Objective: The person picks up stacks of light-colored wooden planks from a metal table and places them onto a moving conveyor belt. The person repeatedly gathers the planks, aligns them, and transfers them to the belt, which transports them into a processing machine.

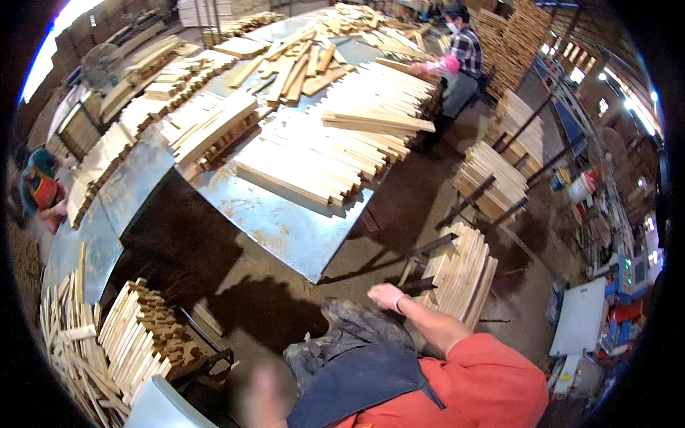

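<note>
My right hand (387, 297), in a pale glove, reaches forward from a red sleeve. Its fingers look curled, and anything inside them is hidden. It is beside the end of a black metal bar (419, 286), close to a stack of wooden strips (465, 274); whether it touches the bar, I cannot tell. A blurred patch (261, 391) at the lower edge covers what seems to be my left hand, so its fingers do not show. Ahead lies a metal-topped table (285, 246) bearing rows of light wooden strips (300, 160), with a few laid crosswise on top.
A person (462, 60) in a checked shirt works at the table's far right. Another person (44, 189) is at the far left. More wood stacks (492, 178) stand between upright bars on the right. Cut strips (139, 342) are piled at lower left. A machine (631, 274) stands far right.
</note>
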### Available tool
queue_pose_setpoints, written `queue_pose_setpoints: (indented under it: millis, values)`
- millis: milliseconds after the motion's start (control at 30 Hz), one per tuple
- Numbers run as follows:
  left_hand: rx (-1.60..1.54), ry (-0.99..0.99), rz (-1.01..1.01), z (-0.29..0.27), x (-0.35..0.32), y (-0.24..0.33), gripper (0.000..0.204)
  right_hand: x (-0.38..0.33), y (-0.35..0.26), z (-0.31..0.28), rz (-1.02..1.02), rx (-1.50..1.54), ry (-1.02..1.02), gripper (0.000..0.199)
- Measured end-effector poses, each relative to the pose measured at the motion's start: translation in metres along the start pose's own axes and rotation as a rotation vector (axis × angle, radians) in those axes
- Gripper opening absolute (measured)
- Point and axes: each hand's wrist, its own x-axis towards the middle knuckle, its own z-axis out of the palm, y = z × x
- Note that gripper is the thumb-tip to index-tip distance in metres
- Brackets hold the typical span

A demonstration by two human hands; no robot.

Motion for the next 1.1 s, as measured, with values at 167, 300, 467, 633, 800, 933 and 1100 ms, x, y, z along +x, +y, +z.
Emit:
queue_pose_setpoints:
  millis: [167, 300, 467, 633, 800, 933, 1100]
  values:
    - [0.137, -0.158, 0.266, 0.106, 0.039, 0.171, 0.033, 0.058, 0.058, -0.079, 0.739, 1.283, 0.104, 0.076]
    - [0.260, -0.151, 0.322, 0.201, 0.056, 0.255, 0.022, 0.105, 0.139, -0.156, 0.774, 1.194, 0.434, 0.090]
    - [0.452, -0.144, 0.572, 0.311, 0.074, 0.299, 0.063, 0.175, 0.266, -0.223, 1.006, 1.010, 0.776, 0.097]
    - [0.755, 0.040, 0.568, 0.420, 0.075, 0.326, 0.074, 0.198, 0.389, -0.246, 1.116, 0.960, 1.029, 0.091]
    - [0.992, 0.167, 0.819, 0.496, 0.089, 0.339, 0.072, 0.215, 0.473, -0.235, 1.036, 1.089, 1.141, 0.074]
    - [1.031, 0.217, 0.907, 0.526, 0.101, 0.347, 0.069, 0.210, 0.474, -0.226, 1.071, 1.091, 1.211, 0.062]
    - [1.077, 0.224, 0.919, 0.535, 0.110, 0.363, 0.067, 0.182, 0.359, -0.211, 1.035, 1.279, 0.838, 0.053]
